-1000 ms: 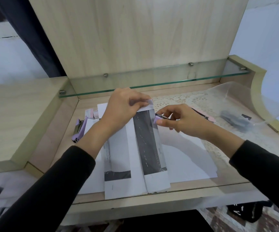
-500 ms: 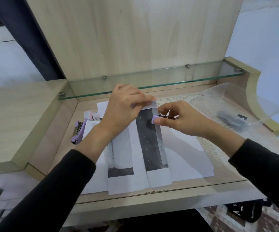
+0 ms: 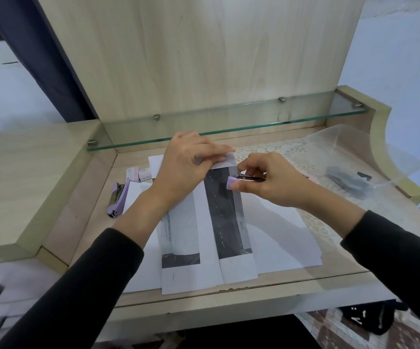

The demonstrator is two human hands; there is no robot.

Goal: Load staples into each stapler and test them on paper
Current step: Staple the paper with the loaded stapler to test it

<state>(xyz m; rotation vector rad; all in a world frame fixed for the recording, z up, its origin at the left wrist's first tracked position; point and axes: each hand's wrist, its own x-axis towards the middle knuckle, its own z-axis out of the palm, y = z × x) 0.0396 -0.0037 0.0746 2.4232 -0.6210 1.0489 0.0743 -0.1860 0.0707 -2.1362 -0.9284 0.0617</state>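
Note:
A folded paper strip (image 3: 226, 222) with a dark printed band and a row of staples lies on white sheets in the middle of the desk. My left hand (image 3: 186, 167) pinches the strip's top edge. My right hand (image 3: 269, 182) grips a small lilac stapler (image 3: 239, 181), its nose at the strip's right edge near the top. A second lilac stapler (image 3: 117, 197) lies open on the desk to the left. Small staple boxes (image 3: 139, 174) sit behind it.
A glass shelf (image 3: 229, 124) runs across the back above the desk. A clear plastic bag (image 3: 360, 170) with dark items lies on a lace mat (image 3: 279, 149) at the right. Another printed sheet (image 3: 183, 258) lies left of the strip. A raised wooden ledge (image 3: 27, 177) borders the left side.
Both hands have stayed at the strip's top while the view shifted slightly. The stapler's nose in my right hand has moved a little closer onto the strip's right edge.

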